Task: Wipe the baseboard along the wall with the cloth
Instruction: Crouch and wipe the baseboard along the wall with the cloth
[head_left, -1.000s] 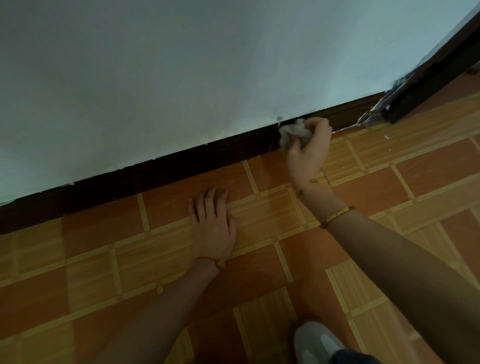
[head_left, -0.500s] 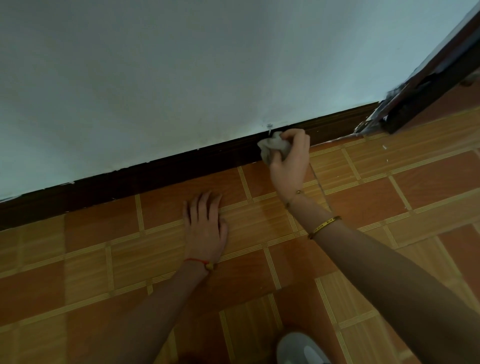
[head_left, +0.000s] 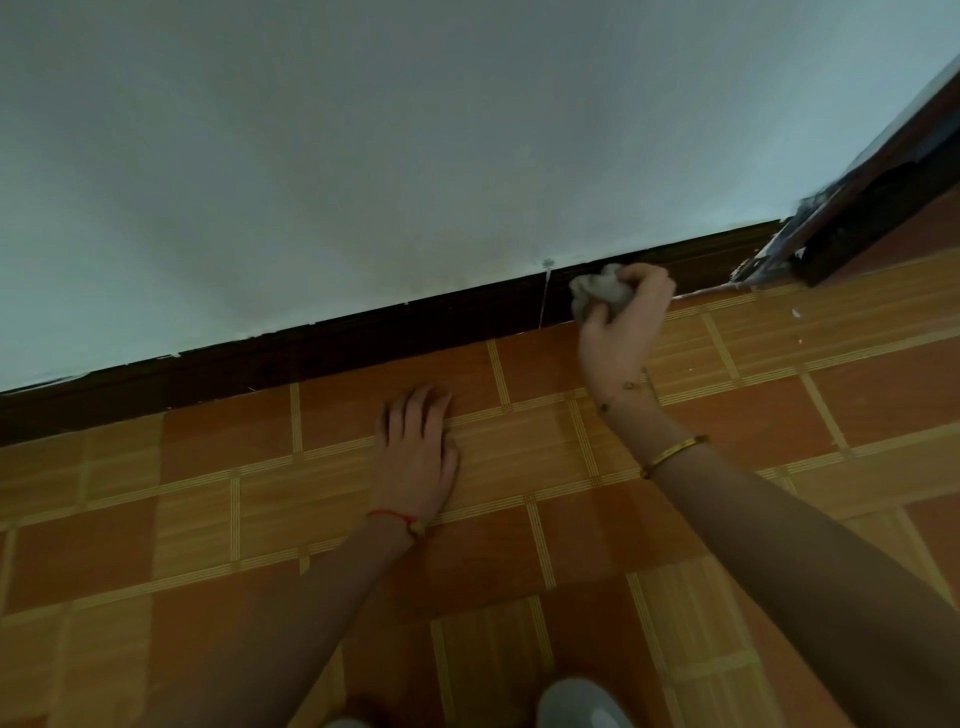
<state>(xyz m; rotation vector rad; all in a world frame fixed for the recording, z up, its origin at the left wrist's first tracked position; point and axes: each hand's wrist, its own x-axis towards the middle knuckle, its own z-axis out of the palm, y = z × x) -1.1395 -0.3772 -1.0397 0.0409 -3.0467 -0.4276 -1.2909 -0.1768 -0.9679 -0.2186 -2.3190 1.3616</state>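
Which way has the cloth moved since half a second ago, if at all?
Yes: the cloth slid right along the baseboard, away from the pale seam, toward the door frame.

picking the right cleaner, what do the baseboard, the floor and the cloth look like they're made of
Baseboard: dark brown, probably stained wood or a wood-look strip; matte, with a vertical joint showing.
Floor: orange and tan squares with striped lines and a soft sheen, likely glazed tile or vinyl.
Cloth: pale grey, crumpled soft fabric or tissue, bunched in the right hand.
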